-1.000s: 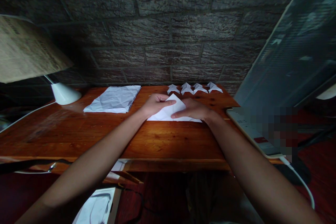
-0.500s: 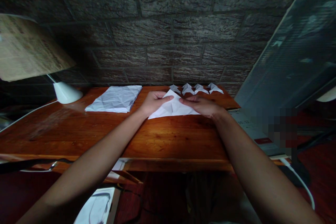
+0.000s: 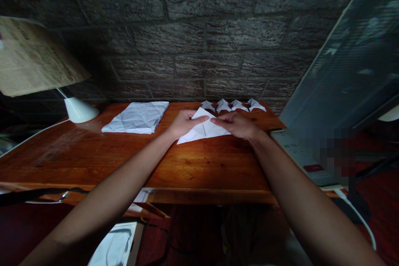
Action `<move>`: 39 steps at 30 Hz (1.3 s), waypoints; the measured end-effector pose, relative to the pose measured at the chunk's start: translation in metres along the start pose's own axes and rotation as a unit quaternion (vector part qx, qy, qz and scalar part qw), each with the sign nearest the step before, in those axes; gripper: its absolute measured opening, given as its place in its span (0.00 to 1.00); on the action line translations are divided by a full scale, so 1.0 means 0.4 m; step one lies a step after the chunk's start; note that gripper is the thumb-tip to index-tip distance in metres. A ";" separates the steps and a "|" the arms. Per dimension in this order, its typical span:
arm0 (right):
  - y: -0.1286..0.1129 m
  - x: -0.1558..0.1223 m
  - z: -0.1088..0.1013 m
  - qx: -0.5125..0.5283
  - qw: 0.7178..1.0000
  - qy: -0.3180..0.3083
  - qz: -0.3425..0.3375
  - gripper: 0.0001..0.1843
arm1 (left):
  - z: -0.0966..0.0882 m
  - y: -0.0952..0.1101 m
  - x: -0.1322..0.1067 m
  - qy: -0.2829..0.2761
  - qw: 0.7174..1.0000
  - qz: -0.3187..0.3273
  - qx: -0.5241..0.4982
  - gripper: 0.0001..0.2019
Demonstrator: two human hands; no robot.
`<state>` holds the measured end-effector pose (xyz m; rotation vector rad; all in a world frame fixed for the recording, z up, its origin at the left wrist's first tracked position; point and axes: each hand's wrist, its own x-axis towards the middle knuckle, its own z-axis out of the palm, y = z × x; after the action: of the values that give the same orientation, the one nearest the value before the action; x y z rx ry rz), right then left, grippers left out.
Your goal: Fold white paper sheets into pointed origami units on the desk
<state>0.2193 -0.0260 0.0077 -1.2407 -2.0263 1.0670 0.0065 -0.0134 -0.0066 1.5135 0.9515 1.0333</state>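
A white sheet of paper (image 3: 202, 131), partly folded into a triangle, lies on the wooden table (image 3: 187, 166). My left hand (image 3: 184, 123) presses on its left side with fingers stretched toward the middle. My right hand (image 3: 234, 125) lies on its right side, fingertips meeting the left hand's near the top fold. Both hands lie flat on the paper, pinning it down.
Several small folded paper figures (image 3: 233, 105) stand in a row at the table's back edge. A stack of crumpled white sheets (image 3: 135, 117) lies to the left. A lamp with a white base (image 3: 79, 110) stands far left. A flat device (image 3: 304, 156) lies at right.
The right hand slid from the paper's lower right up toward the top fold, and the paper's right side has been folded in, making it narrower.
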 end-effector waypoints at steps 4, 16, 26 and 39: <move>0.003 0.002 0.001 0.005 1.000 0.001 -0.005 0.28 | 0.005 0.005 -0.004 -0.018 0.999 -0.028 -0.015 0.21; -0.022 -0.011 0.003 0.037 0.999 0.013 0.018 0.26 | 0.000 0.009 -0.001 -0.007 1.000 -0.012 0.009 0.21; -0.026 -0.014 0.011 0.078 0.994 -0.071 0.038 0.23 | 0.010 0.006 -0.001 -0.020 0.999 0.016 0.030 0.20; -0.028 -0.006 0.045 0.038 0.996 -0.045 0.068 0.22 | 0.023 0.010 -0.003 -0.062 0.995 0.053 0.059 0.21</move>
<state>0.2011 -0.0374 0.0071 -1.3282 -1.9702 1.2731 0.0149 -0.0179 -0.0036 1.7215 0.8669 0.9588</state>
